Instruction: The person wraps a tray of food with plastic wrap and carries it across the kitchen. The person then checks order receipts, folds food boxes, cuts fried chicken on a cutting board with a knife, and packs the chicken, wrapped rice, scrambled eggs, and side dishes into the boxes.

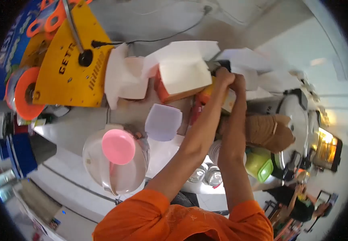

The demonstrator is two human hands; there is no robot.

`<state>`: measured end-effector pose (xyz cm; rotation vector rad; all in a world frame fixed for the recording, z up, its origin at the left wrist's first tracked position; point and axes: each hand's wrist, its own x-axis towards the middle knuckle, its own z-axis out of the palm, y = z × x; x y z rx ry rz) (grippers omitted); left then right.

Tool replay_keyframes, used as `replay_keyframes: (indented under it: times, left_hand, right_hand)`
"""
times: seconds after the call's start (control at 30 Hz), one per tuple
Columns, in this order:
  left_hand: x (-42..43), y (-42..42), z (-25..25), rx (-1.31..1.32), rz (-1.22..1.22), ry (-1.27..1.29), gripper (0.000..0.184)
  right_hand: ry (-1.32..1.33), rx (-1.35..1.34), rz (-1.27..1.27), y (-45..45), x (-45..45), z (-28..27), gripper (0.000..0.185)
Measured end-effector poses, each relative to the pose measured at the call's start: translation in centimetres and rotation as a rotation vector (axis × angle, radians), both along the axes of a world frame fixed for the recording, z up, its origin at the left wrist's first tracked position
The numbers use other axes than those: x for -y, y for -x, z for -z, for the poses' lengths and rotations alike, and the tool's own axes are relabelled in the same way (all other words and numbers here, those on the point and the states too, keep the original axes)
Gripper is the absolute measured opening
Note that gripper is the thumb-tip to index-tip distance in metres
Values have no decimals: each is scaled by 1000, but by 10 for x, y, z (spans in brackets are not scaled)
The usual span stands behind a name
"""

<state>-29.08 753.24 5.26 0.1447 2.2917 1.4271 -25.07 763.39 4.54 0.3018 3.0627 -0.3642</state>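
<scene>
My left hand (224,75) and my right hand (238,82) are close together at the back of the counter, both closed. A dark thing (224,64) shows just beyond my left fingers; what they grip is hidden. Left of them stands an open paper food box (185,76), white inside with red-orange sides. On their other side is another white open box (246,60). Below my wrists, partly behind my forearms, is a yellow and orange box (206,94). A small pale lilac-white box (163,122) stands nearer to me.
A yellow GETRA machine (71,66) and a white open carton (127,76) stand left. A pink lid (118,146) tops a white bucket (91,162). Right are brown paper pieces (268,130), a green container (259,164) and a silver cooker (296,106). Another person (298,205) is lower right.
</scene>
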Motion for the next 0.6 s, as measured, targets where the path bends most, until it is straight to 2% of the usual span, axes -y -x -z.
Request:
replay_keyframes:
  times: [0.03,0.1,0.13,0.2,0.23,0.33,0.43,0.53,0.6]
  left_hand:
    - [-24,20,45,15,72,-7,43]
    - [18,6,-18,-63,108,102,38]
    - [17,13,-11,-51,87,112,38]
    - [12,20,-9,-63,223,212,37]
    - [12,19,-9,-72,165,236,37]
    - [9,17,-11,-86,142,199,38]
    - [13,18,-2,-139,105,114,42]
    - [8,30,-1,-169,267,203,48]
    - [14,26,0,-182,263,170,49]
  right_hand:
    - [145,-78,23,-7,2,-1,33]
    - [186,-114,205,-10,16,-13,26]
    - [196,-100,185,-9,14,-10,26]
    - [335,-126,319,-11,10,-10,32]
    - [342,-118,311,-10,11,-11,32]
    - [238,-113,287,-14,17,-22,31]
    - [142,-212,371,-21,25,-35,27]
    - [72,-198,416,-25,30,-42,26]
    - [47,-159,382,-26,26,-48,31]
